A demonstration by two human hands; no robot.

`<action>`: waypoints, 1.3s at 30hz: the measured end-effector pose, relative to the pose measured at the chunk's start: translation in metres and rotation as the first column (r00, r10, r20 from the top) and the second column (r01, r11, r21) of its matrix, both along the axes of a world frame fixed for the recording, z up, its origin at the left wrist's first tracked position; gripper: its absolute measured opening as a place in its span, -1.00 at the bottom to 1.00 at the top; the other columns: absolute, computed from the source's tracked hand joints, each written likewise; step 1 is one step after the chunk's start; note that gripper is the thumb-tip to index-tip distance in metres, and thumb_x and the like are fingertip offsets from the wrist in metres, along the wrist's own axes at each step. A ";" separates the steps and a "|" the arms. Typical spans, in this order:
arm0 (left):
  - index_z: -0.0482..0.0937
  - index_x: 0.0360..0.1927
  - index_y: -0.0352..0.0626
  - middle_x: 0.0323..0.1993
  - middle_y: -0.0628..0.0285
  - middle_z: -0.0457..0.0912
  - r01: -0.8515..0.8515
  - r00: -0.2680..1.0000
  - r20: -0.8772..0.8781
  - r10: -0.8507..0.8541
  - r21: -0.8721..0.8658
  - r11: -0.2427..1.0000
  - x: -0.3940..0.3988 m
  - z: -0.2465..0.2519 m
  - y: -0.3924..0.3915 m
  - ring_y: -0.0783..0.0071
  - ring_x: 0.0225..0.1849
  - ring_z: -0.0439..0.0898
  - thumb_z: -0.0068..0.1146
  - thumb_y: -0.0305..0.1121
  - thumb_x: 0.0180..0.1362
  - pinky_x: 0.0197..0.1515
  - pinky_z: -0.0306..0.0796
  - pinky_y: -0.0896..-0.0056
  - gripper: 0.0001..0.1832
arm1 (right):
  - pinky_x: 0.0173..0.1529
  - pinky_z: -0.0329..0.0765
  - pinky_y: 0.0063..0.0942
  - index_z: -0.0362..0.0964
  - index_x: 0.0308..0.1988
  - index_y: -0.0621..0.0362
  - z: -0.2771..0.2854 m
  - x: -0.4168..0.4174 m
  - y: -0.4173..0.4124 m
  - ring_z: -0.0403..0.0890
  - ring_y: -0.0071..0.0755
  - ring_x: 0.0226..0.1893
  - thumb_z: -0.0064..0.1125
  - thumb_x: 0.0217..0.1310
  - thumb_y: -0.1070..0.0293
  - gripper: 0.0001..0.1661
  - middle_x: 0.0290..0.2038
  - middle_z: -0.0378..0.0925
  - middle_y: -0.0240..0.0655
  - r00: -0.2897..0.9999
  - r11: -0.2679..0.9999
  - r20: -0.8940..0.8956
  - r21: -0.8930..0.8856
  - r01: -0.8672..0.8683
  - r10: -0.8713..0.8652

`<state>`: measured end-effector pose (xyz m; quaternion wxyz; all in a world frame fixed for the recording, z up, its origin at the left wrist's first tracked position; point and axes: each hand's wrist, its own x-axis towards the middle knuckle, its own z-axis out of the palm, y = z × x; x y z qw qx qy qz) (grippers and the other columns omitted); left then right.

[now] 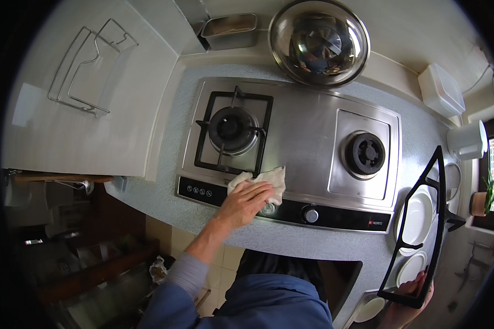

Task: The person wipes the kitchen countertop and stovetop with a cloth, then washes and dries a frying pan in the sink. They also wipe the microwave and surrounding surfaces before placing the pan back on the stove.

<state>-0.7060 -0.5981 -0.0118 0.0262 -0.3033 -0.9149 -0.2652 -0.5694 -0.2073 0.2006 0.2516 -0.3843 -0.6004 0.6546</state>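
Note:
My left hand (243, 204) presses a whitish cloth (276, 185) onto the front of the stainless steel gas hob (300, 135), just above the black control panel (341, 220). The cloth touches the front corner of the black pan support (270, 123) around the left burner (230, 125). At the far right, my right hand (415, 288) grips a second black pan support (439, 197) by its lower end and holds it up on edge, clear of the hob. The right burner (367, 154) has no support around it. A knob (268, 209) lies partly behind my left fingers.
A large domed metal lid (319, 43) leans against the back wall. Near it stands a metal container (230, 33). White dishes (415, 222) lie behind the raised support, with a sink (356, 306) below. A wire rack (86, 70) hangs on the left wall.

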 end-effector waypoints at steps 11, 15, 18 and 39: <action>0.27 0.24 -0.33 0.28 -0.04 0.32 -0.550 0.835 -0.171 0.523 -0.248 0.797 0.034 -0.023 -0.129 0.01 0.36 0.24 -0.02 -0.51 0.15 0.32 -0.01 -0.28 -0.46 | -0.42 0.47 -0.73 0.39 0.01 0.21 -0.020 0.018 0.011 0.55 -0.65 -0.44 -0.03 0.37 0.34 -0.71 -0.10 0.60 -0.29 0.998 0.998 -0.056 -0.057 -0.039 0.036; 0.39 0.06 -0.30 0.21 0.02 0.43 -0.307 0.949 -0.103 0.299 -0.071 0.949 0.056 -0.022 -0.003 0.05 0.30 0.34 0.08 -0.50 0.12 0.22 0.16 -0.21 -0.60 | -0.46 0.42 -0.75 0.42 -0.01 0.22 -0.023 0.015 0.009 0.54 -0.66 -0.50 -0.05 0.38 0.35 -0.73 -0.13 0.62 -0.31 0.986 0.986 -0.075 -0.066 -0.151 0.146; 0.42 0.02 -0.24 0.24 -0.02 0.40 -0.193 0.981 -0.053 0.189 -0.088 0.977 0.072 -0.013 -0.016 0.00 0.32 0.31 0.09 -0.49 0.11 0.21 0.14 -0.22 -0.64 | -0.46 0.44 -0.75 0.41 0.00 0.23 -0.019 0.016 0.011 0.55 -0.66 -0.50 -0.06 0.39 0.35 -0.72 -0.13 0.62 -0.29 0.986 0.981 -0.089 -0.125 -0.150 0.139; 0.28 0.16 -0.49 0.27 -0.31 0.27 -0.267 0.962 0.053 0.269 -0.033 0.963 0.047 0.008 0.121 -0.21 0.32 0.26 0.11 -0.49 0.12 0.29 0.25 -0.06 -0.47 | -0.67 0.11 -0.71 0.35 -0.18 0.30 -0.013 0.022 0.027 0.22 -0.75 -0.75 -0.08 0.39 0.26 -0.72 -0.54 0.42 -0.49 0.948 0.950 -0.125 -0.069 -0.304 0.294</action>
